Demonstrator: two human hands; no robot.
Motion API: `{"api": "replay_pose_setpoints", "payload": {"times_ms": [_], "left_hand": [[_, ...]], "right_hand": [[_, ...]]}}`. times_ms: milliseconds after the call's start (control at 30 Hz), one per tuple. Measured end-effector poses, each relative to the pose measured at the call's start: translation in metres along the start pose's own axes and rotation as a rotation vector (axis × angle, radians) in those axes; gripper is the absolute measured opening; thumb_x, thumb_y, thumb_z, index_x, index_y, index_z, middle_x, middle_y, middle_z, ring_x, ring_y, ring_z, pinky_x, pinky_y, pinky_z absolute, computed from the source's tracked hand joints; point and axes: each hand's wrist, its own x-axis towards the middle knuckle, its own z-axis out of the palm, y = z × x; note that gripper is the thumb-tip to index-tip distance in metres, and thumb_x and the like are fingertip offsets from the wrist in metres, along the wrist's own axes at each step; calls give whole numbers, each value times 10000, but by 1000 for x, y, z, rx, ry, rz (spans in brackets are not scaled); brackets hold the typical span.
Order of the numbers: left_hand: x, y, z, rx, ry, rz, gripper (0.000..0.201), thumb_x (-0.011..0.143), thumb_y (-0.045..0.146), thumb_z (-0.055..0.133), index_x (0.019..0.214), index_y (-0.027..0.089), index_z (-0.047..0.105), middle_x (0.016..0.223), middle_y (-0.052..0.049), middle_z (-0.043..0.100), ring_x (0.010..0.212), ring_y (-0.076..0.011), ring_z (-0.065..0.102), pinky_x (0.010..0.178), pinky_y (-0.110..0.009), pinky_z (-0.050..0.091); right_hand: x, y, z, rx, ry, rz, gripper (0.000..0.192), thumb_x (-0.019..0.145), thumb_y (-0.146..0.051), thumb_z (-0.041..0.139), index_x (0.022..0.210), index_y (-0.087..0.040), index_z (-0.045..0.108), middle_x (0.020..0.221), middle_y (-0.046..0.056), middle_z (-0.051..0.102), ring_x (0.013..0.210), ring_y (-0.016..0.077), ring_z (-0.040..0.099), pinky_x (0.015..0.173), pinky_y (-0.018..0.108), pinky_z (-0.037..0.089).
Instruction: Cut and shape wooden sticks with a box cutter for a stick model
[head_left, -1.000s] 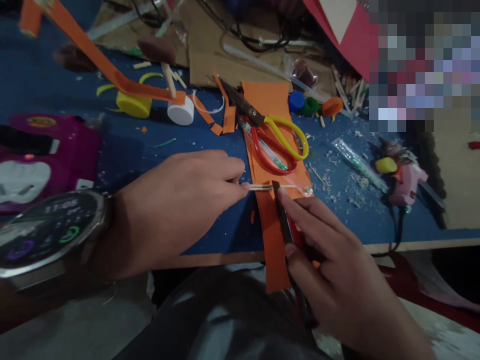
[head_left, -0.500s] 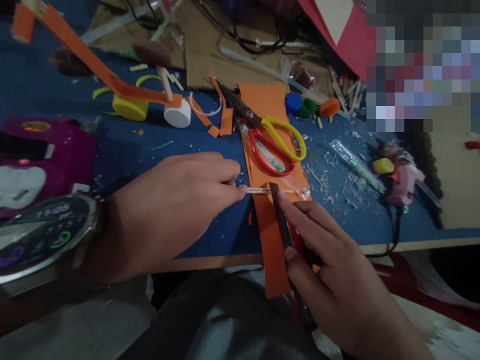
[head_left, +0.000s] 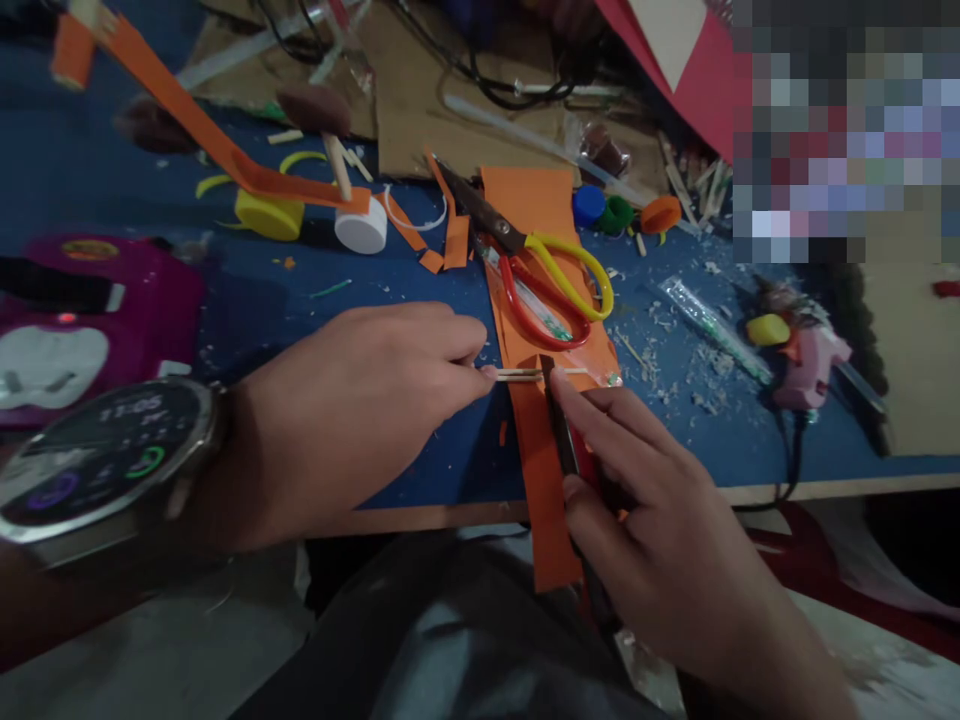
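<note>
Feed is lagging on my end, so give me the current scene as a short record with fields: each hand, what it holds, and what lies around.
left hand: pinches one end of a thin wooden stick, holding it flat on the orange paper strip
right hand: grips a craft knife, blade tip on the stick
wrist: watch on the left arm
behind the stick: scissors with red and yellow handles, lying on the orange paper
right side: pink glue gun
surface: blue table, strewn with shavings

A hobby craft bench, by the look of it: a blue table (head_left: 112, 170) littered with shavings, orange paper strips (head_left: 536, 200), scissors (head_left: 540, 270) and bottle caps (head_left: 619, 212), a pink glue gun (head_left: 814, 365) at the right, cardboard (head_left: 450, 110) at the far side.
</note>
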Motion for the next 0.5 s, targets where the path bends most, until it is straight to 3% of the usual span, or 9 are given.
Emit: {"api": "replay_pose_setpoints", "payload": {"times_ms": [167,367,500], "left_hand": [[1,0,1,4,-10,-27,381,1020,86,405,971,231,754,897,-50,661,833,-240,582,724,-356,386],[5,1,-1,9,-66,-48,408,981,38,405,964,221,769,917,-54,682,854,-246,596,723,-368,390],[6,1,-1,29,-90,-80,395,974,41,435,980,227,784,915,-52,687,865,-244,602,711,-367,389]], "right_hand": [[-1,0,-1,-1,-15,15,724,960,-93,513,1674,-203,463,1390,141,619,1073,212,739,818,312,673],[0,-3,0,0,14,13,738,934,-87,532,1662,-201,482,1367,142,631,965,201,729,877,371,673],[-4,-4,1,-2,2,29,724,957,-97,520,1670,-209,469,1374,140,625,1036,212,735,828,334,672]]}}
